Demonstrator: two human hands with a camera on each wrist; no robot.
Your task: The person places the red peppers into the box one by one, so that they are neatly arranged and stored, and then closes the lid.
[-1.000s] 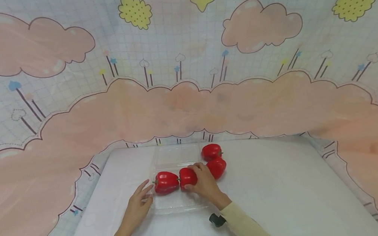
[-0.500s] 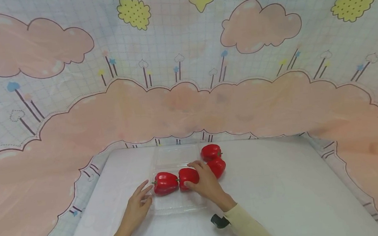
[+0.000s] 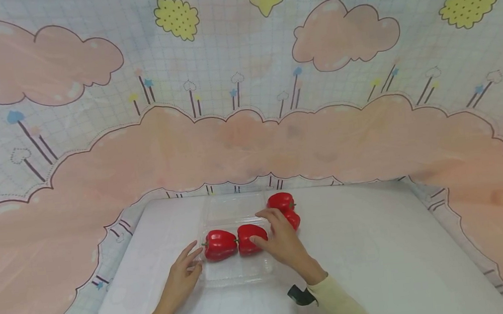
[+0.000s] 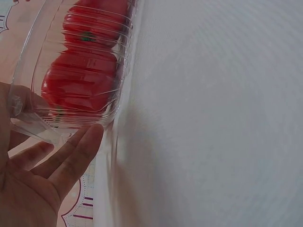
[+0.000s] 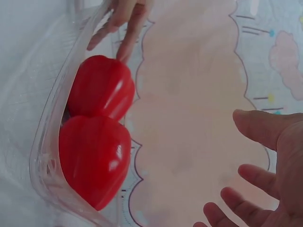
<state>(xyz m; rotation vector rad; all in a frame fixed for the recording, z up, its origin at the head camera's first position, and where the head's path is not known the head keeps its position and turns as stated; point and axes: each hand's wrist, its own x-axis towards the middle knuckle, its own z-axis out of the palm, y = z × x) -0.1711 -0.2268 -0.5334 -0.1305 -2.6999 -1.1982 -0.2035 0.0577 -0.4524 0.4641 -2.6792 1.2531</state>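
Note:
Two red bell peppers lie in the clear plastic clamshell box (image 3: 237, 277): a left pepper (image 3: 220, 245) and a right pepper (image 3: 250, 239). The left pepper's stem points left. My left hand (image 3: 182, 277) rests its extended fingers against the box's left side; the left wrist view shows fingertips (image 4: 94, 132) on the clear plastic wall. Beside the right pepper is my right hand (image 3: 286, 241), thumb and fingers spread. In the right wrist view that right hand (image 5: 284, 179) stands apart from both peppers with nothing in it.
The box's lid (image 3: 235, 208) lies folded back behind the base. Two more red peppers sit outside at the back right: a far pepper (image 3: 281, 202) and a nearer pepper (image 3: 293, 219), partly hidden by my right hand. A white table (image 3: 376, 246) meets a patterned cloth (image 3: 250, 147).
My right hand has let go of the right pepper and moved right, its fingers opening. The pepper stays in the box. The left hand has hardly moved.

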